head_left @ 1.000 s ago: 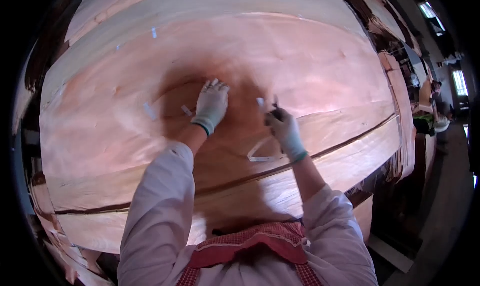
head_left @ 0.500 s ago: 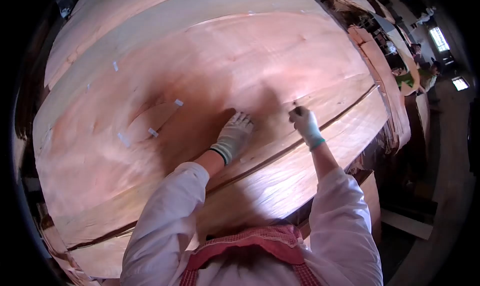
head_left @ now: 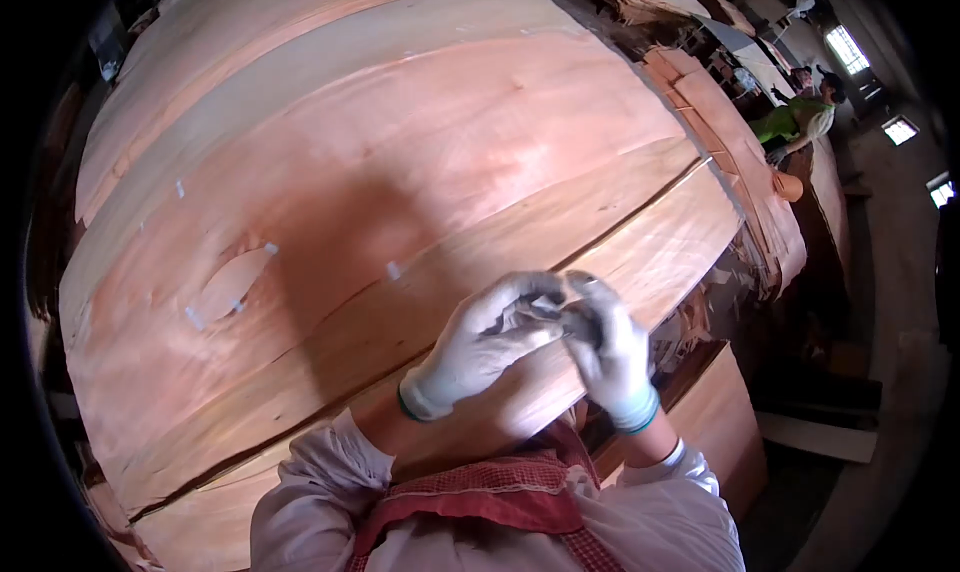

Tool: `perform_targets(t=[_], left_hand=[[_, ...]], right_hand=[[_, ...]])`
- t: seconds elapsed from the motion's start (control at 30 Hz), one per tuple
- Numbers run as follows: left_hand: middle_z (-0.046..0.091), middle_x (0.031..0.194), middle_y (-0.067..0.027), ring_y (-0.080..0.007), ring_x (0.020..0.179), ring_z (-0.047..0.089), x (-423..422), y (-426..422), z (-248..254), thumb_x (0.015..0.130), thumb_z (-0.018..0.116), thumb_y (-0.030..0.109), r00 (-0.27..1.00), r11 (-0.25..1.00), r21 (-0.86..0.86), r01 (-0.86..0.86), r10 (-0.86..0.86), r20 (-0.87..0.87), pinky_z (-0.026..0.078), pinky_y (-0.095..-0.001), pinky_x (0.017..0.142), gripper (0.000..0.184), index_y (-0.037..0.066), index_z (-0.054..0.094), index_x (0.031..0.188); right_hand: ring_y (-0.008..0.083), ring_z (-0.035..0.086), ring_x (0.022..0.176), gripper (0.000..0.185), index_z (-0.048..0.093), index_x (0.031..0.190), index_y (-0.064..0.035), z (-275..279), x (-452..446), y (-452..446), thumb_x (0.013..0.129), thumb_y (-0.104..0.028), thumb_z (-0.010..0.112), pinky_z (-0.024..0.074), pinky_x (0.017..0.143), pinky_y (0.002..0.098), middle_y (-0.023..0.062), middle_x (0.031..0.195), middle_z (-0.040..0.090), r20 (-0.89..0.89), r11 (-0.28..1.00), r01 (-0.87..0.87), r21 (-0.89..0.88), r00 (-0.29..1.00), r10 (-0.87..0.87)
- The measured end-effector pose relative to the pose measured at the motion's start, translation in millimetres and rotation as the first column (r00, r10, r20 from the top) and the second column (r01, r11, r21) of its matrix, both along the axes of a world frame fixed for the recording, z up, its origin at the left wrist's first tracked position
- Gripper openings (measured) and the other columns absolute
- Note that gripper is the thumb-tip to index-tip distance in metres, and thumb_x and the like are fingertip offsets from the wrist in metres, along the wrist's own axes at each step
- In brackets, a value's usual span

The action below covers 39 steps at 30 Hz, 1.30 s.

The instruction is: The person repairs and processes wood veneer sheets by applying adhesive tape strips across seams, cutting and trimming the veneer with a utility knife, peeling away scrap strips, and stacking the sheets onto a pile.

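Both hands wear white knit gloves with teal cuffs and are held up in front of me, above the near edge of a large wood veneer sheet (head_left: 450,122). My left hand (head_left: 480,352) is curled with thumb and fingers pinched together. My right hand (head_left: 610,347) meets it, fingers bent inward and slightly blurred. Something small and greyish may be between the fingertips, but I cannot make it out. A short piece of whitish tape (head_left: 392,270) lies across a seam left of my hands. Farther left, several tape pieces surround an oval patch (head_left: 235,282) in the veneer.
A dark gap (head_left: 640,212) runs lengthwise between the veneer and a paler strip at the near edge. More veneer stacks (head_left: 720,122) stand to the right. A person in green (head_left: 795,122) is at the far right. A board (head_left: 815,437) lies low at right.
My hands have lifted off the veneer and come together nearer my body. The tape piece on the seam, where my left hand was resting, is now uncovered. The view has shifted right.
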State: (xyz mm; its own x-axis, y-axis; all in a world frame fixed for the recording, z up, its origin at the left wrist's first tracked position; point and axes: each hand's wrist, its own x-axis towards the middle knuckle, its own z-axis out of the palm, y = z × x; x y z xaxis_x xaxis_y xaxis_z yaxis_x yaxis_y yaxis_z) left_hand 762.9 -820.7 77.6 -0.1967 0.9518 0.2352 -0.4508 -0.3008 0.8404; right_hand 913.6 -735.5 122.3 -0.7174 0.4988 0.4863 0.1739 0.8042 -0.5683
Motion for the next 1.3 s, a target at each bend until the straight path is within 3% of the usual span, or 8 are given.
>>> perform_targets(t=[0.4,0.5,0.77,0.87,0.97,1.07,1.27,1.3], left_hand=[[0.069,0.087,-0.0088,-0.0136,0.081,0.065,104,247,-106,0.091,0.058,0.002,0.873,0.827,-0.354,-0.438,0.297,-0.387,0.054,-0.0277,0.072,0.01,-0.002,0.065,0.097],[0.069,0.097,-0.0109,-0.0246,0.085,0.067,85,325,-125,0.092,0.06,0.01,0.488,0.797,-0.027,-0.604,0.343,-0.802,0.053,-0.0338,0.072,0.017,0.0,0.066,0.103],[0.059,0.125,-0.0094,-0.0303,0.119,0.051,34,461,-198,0.081,0.066,0.016,-0.143,0.626,0.318,-0.712,0.314,-0.938,0.036,-0.0442,0.102,0.019,0.009,0.062,0.098],[0.051,0.137,-0.0087,-0.03,0.129,0.042,35,465,-196,0.078,0.07,0.018,-0.043,0.572,0.129,-0.81,0.16,-0.986,0.03,-0.045,0.109,0.032,0.011,0.061,0.108],[0.051,0.137,-0.0092,-0.03,0.132,0.04,45,442,-202,0.077,0.071,0.019,-0.112,0.662,0.145,-0.735,0.092,-0.989,0.028,-0.0453,0.111,0.039,0.012,0.06,0.113],[0.05,0.137,-0.0103,-0.03,0.133,0.039,47,451,-185,0.079,0.07,0.019,-0.088,0.642,0.024,-0.767,-0.068,-0.994,0.026,-0.0471,0.113,0.042,0.012,0.058,0.119],[0.047,0.141,-0.0138,-0.0294,0.136,0.037,84,561,-182,0.087,0.062,0.027,-0.067,0.92,0.145,-0.364,0.129,-0.989,0.026,-0.0403,0.115,0.051,0.005,0.051,0.132],[0.044,0.144,-0.0138,-0.0292,0.137,0.036,89,576,-191,0.091,0.055,0.031,-0.163,0.947,0.04,-0.318,-0.013,-0.986,0.025,-0.0409,0.116,0.052,0.004,0.049,0.135]], right_hand=[[0.0073,0.054,0.061,0.019,0.062,0.085,0.0026,-127,104,242,0.09,-0.015,0.066,0.0445,0.056,0.0249,0.0034,0.066,0.06,0.219,0.61,0.196,-0.768,0.975,-0.037],[0.0083,0.054,0.06,0.022,0.063,0.083,0.0034,-149,91,316,0.09,-0.017,0.065,0.0446,0.055,0.0263,0.0043,0.066,0.061,0.221,0.643,0.196,-0.74,0.974,-0.043],[0.01,0.058,0.061,0.027,0.067,0.091,0.0074,-262,41,427,0.086,-0.019,0.068,0.0454,0.054,0.028,0.0038,0.067,0.063,0.267,0.6,0.332,-0.728,0.943,-0.197],[0.0369,0.067,0.085,0.03,0.069,0.104,-0.0003,-271,42,427,0.083,-0.021,0.067,0.0521,0.075,0.0429,0.0241,0.091,0.068,0.246,0.472,0.312,-0.825,0.949,-0.198],[0.0377,0.067,0.081,0.027,0.07,0.1,-0.0015,-229,48,442,0.083,-0.022,0.066,0.0524,0.074,0.0431,0.0236,0.088,0.068,0.471,0.891,0.333,-0.308,0.867,-0.161],[0.0358,0.068,0.077,0.029,0.069,0.096,0.0001,-187,51,511,0.082,-0.025,0.066,0.0528,0.072,0.0417,0.0199,0.084,0.069,0.621,0.918,0.361,-0.165,0.761,-0.188],[0.0164,0.061,0.064,0.029,0.066,0.081,0.0074,-245,63,600,0.083,-0.021,0.068,0.0497,0.06,0.0323,0.008,0.072,0.067,0.327,0.551,0.412,-0.725,0.911,-0.25],[0.0229,0.064,0.07,0.027,0.067,0.086,0.0049,-251,63,605,0.082,-0.022,0.068,0.0505,0.064,0.0353,0.0112,0.074,0.067,0.38,0.69,0.425,-0.585,0.896,-0.23]])
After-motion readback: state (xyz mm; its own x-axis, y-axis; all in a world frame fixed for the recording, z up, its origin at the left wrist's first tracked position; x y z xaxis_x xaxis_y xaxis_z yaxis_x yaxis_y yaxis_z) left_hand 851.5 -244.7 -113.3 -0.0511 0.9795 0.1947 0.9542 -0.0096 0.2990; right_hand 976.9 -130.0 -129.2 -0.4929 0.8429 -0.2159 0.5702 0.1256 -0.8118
